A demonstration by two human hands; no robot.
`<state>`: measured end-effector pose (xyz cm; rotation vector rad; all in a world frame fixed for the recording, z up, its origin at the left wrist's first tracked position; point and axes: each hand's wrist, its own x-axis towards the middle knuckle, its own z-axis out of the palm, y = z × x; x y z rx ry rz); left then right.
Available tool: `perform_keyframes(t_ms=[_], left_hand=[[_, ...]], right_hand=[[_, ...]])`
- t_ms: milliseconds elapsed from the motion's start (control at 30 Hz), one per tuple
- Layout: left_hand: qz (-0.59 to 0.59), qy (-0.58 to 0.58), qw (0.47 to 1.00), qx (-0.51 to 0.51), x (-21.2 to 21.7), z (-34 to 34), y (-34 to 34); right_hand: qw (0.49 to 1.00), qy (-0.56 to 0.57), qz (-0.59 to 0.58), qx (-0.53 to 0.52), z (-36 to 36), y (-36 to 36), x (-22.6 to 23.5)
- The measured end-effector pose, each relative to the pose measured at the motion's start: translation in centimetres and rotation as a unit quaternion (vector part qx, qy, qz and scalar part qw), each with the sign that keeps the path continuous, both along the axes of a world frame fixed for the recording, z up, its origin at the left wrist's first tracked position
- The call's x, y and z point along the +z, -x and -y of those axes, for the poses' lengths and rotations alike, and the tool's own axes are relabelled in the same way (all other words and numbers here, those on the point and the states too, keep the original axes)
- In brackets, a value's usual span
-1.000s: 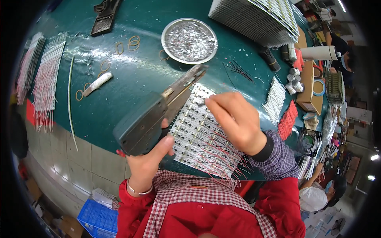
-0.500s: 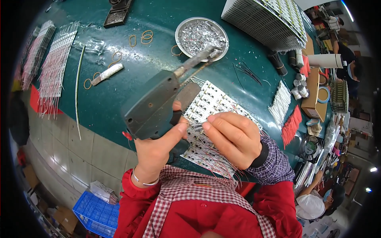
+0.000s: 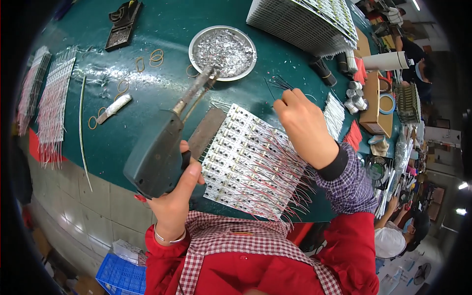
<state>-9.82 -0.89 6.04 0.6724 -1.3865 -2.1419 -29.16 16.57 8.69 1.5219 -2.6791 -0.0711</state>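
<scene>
My left hand (image 3: 179, 191) is wrapped round the grip of a dark green soldering gun (image 3: 155, 150). The gun's long metal tip (image 3: 196, 88) points up and away, its end over the near rim of a round metal dish (image 3: 192, 59) full of silvery scraps. Under and right of the gun lies a white panel of small circuit boards (image 3: 231, 169), with red and black wires sticking out across its right part. My right hand (image 3: 305, 128) is past the panel's far right corner, fingers bent down beside loose black wires (image 3: 282, 82). Its fingertips are partly hidden.
A flat brown bar (image 3: 207, 130) lies along the panel's left edge. At the far right rises a tall stack of boards (image 3: 300, 29). White wires (image 3: 334, 115), red wires (image 3: 353, 136) and a cardboard box (image 3: 368, 118) sit to the right. Wired strips (image 3: 54, 103) lie left.
My right hand has left the panel's middle and moved away and right to the loose black wires. My left hand has drawn the soldering gun left, uncovering more of the panel.
</scene>
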Motion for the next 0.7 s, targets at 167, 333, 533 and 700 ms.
perform_keyframes(t_ms=[167,333,533,700], left_hand=[[0.026,0.007,0.999,-0.039,0.7,-0.5,-0.3],[0.022,0.025,0.997,-0.073,0.7,0.0,-1.0],[0.037,-0.01,0.998,-0.058,0.5,0.3,-1.6],[0.107,-0.042,0.991,-0.063,0.1,0.5,-2.1]], right_hand=[[0.987,-0.147,-0.043,0.042,1.5,0.6,-0.1],[0.981,-0.184,-0.06,0.033,1.9,0.8,-1.1],[0.991,-0.088,-0.088,0.055,1.3,1.2,-1.5],[0.99,0.136,0.023,0.029,0.2,-0.2,-2.5]])
